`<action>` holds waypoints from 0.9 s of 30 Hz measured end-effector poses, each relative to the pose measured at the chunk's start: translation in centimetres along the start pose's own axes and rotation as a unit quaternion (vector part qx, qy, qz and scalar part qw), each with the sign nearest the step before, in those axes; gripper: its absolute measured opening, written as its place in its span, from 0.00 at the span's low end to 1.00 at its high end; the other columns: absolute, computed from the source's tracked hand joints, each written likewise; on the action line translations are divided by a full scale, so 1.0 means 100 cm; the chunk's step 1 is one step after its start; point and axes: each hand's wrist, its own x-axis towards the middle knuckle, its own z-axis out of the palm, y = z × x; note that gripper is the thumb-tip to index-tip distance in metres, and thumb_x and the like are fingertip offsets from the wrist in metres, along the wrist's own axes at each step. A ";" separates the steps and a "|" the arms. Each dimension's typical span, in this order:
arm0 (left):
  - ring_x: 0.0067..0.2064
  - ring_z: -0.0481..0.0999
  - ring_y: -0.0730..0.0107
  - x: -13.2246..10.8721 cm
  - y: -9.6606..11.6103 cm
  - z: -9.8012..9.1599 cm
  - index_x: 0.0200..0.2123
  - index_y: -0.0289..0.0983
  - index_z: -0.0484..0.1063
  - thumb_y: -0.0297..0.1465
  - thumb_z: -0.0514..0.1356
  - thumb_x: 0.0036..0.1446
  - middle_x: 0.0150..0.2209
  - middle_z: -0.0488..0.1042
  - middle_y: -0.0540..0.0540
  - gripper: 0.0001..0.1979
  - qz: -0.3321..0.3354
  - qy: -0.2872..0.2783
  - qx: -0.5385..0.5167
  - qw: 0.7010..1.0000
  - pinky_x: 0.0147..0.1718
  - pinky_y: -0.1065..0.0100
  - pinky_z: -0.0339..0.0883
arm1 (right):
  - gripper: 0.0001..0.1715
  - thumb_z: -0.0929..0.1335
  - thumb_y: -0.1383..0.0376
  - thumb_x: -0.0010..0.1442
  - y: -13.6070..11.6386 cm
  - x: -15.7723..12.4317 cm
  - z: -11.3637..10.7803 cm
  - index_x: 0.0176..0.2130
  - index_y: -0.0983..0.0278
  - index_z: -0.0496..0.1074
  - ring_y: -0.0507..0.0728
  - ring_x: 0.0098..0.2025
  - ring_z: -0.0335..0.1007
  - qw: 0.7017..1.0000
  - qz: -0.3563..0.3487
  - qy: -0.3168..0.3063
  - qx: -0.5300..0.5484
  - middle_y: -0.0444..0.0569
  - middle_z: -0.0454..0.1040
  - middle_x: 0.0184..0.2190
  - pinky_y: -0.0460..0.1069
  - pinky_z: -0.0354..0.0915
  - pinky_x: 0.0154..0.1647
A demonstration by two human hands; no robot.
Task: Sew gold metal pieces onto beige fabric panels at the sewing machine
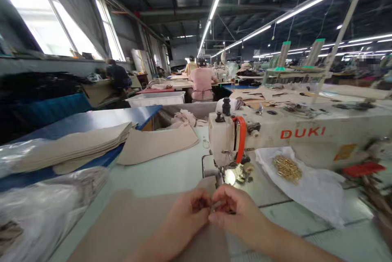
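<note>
My left hand (191,211) and my right hand (237,211) meet fingertip to fingertip just in front of the needle of a white sewing machine (294,133) marked DUKI. Both hands are curled in a pinch over a tan fabric piece (128,225) lying flat on the pale green table (165,172). Something small and dark sits between the fingers; I cannot make out what it is. A white plastic bag (309,184) with a heap of small gold metal rings (287,168) lies to the right of the needle.
A stack of tan fabric pieces (70,145) rests on a blue surface at left, another tan piece (156,143) beside it. Clear plastic bags (43,209) lie at near left. Other people sit at machines farther back, one in a pink top (202,82).
</note>
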 end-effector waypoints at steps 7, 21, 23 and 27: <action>0.29 0.66 0.71 -0.005 -0.007 0.001 0.27 0.37 0.67 0.25 0.53 0.45 0.25 0.67 0.54 0.04 0.007 0.057 0.054 0.997 0.28 0.72 0.58 | 0.08 0.68 0.73 0.45 0.005 -0.003 0.003 0.29 0.64 0.66 0.52 0.30 0.66 0.995 -0.046 0.031 -0.081 0.42 0.69 0.27 0.45 0.62 0.32; 0.27 0.71 0.72 -0.001 0.004 0.003 0.18 0.36 0.67 0.28 0.61 0.38 0.24 0.72 0.50 0.04 0.006 0.099 -0.137 0.986 0.28 0.72 0.64 | 0.05 0.64 0.73 0.45 0.016 0.000 0.003 0.21 0.65 0.67 0.49 0.22 0.60 0.970 -0.121 0.139 -0.161 0.41 0.67 0.20 0.42 0.56 0.22; 0.26 0.70 0.72 0.000 0.007 0.004 0.20 0.36 0.68 0.29 0.64 0.37 0.23 0.72 0.51 0.06 -0.014 0.091 -0.164 0.982 0.28 0.72 0.64 | 0.05 0.65 0.72 0.45 0.017 0.001 0.004 0.21 0.65 0.67 0.49 0.21 0.59 0.972 -0.101 0.142 -0.155 0.41 0.66 0.19 0.42 0.55 0.22; 0.25 0.70 0.73 0.000 0.001 0.007 0.24 0.36 0.69 0.29 0.66 0.37 0.22 0.71 0.53 0.09 -0.021 0.093 -0.180 0.979 0.26 0.74 0.63 | 0.04 0.65 0.72 0.44 0.018 0.001 0.005 0.21 0.65 0.67 0.49 0.21 0.60 0.974 -0.093 0.141 -0.150 0.41 0.66 0.19 0.42 0.56 0.21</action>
